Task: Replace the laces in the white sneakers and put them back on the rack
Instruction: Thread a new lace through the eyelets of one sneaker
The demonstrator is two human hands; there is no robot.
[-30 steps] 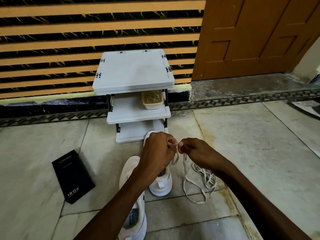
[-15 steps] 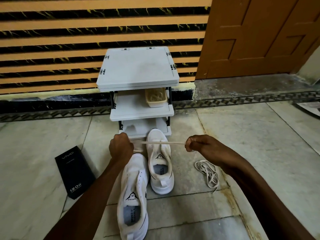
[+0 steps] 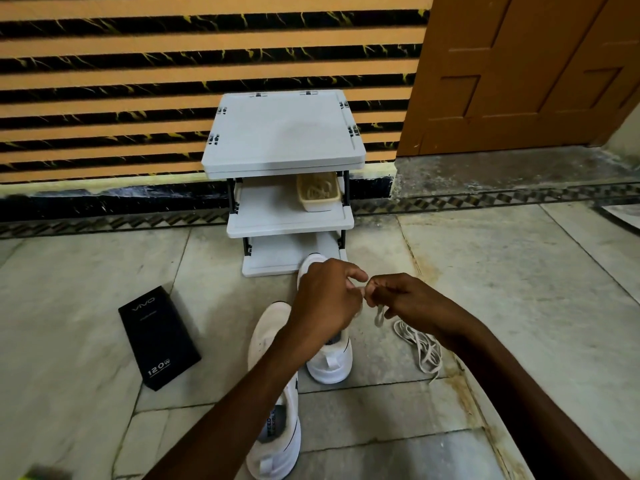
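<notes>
Two white sneakers stand on the floor before a white three-tier rack (image 3: pixel 284 147). The left sneaker (image 3: pixel 268 337) lies nearer me, partly under my left forearm. The right sneaker (image 3: pixel 330 362) points at the rack's bottom shelf, its toe and heel showing around my left hand (image 3: pixel 327 303). My left hand and my right hand (image 3: pixel 405 301) meet above that sneaker, and both pinch a folded cream lace (image 3: pixel 379 313) whose short loop hangs between them. A second loose lace (image 3: pixel 420 346) lies in a heap on the floor under my right wrist.
A cream basket (image 3: pixel 318 192) holding laces sits on the rack's middle shelf at the right. A black phone box (image 3: pixel 157 337) lies on the floor tiles to the left. Behind the rack is a striped wall, with a brown door (image 3: pixel 519 71) at the right.
Half a second ago my hands held the lace stretched taut between them. They have come together again above the right sneaker, and the lace now hangs doubled in a short loop.
</notes>
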